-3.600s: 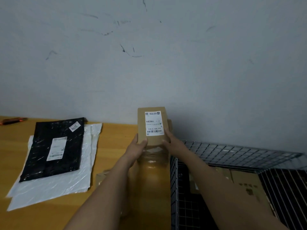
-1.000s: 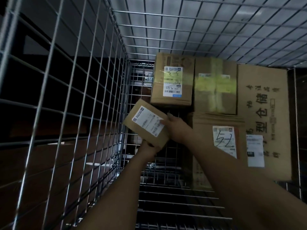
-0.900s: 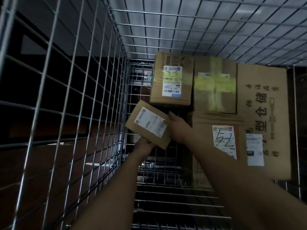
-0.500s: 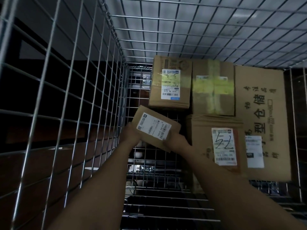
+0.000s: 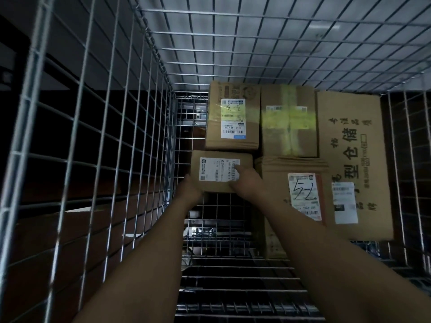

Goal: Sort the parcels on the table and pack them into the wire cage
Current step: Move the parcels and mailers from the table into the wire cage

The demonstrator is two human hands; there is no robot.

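Grey wall [image 5: 279, 36] across the top, dark frame [image 5: 16, 57] at upper left, brown panel [image 5: 70, 248] at lower left, both too dim to identify further.

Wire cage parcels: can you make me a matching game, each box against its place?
1. small brown cardboard parcel, white label
2. brown cardboard box crossed with yellow tape
3. brown cardboard box marked 5-2
4. large brown cardboard box with black characters

a. right side of the wire cage
b. held by left hand and right hand
c. just right of the held parcel
d. far row, middle

Pairs: 1-b, 2-d, 3-c, 4-a
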